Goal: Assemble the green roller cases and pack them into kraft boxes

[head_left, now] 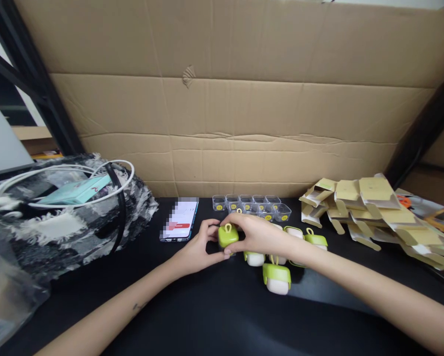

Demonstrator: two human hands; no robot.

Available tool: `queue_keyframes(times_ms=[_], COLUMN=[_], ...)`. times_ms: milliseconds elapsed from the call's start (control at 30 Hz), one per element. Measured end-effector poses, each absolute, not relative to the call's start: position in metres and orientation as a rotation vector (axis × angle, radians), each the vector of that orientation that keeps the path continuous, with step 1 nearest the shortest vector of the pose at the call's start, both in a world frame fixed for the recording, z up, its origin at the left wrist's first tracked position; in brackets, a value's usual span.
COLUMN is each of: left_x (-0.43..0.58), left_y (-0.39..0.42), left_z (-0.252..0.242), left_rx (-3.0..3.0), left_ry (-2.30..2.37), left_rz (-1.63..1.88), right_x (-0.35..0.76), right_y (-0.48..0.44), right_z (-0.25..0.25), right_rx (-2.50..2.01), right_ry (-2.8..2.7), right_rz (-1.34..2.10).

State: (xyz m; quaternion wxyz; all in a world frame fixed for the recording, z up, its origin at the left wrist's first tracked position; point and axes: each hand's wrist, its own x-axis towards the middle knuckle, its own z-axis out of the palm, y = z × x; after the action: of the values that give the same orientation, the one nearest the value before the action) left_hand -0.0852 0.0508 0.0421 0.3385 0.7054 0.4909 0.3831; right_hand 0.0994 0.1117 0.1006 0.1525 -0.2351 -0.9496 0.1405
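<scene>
Both my hands meet over a small green-lidded case (pixel 228 236) with a loop on top. My left hand (pixel 197 249) pinches it from the left, fingers curled round it. My right hand (pixel 257 232) covers it from the right and above, fingers closed on it. Several more green-and-white cases (pixel 276 278) lie on the black table (pixel 207 316) just right of my hands. A row of small clear plastic boxes (pixel 251 203) with yellow stickers stands behind them.
A phone (pixel 180 220) lies screen up left of my hands. A black-and-white fuzzy bag (pixel 69 222) with a white cable and a teal box sits at the left. Flat kraft cartons (pixel 377 207) pile up at the right. A cardboard wall (pixel 229 99) backs the table.
</scene>
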Motion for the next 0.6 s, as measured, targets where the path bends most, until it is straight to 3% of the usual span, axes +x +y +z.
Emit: queue_keyframes(times_ms=[400,600], left_x=[-0.087,-0.090], left_y=[0.049,0.054], left_z=[0.042,0.046], left_rx=[2.022,2.196], left_ry=[1.328,1.420], left_rz=[0.948,0.941], right_x=[0.099,0.148], right_y=[0.114,0.061], right_z=[0.099,0.127], right_rx=[-0.640,-0.426], right_ry=[-2.787,-2.544], right_rz=[0.349,0.216])
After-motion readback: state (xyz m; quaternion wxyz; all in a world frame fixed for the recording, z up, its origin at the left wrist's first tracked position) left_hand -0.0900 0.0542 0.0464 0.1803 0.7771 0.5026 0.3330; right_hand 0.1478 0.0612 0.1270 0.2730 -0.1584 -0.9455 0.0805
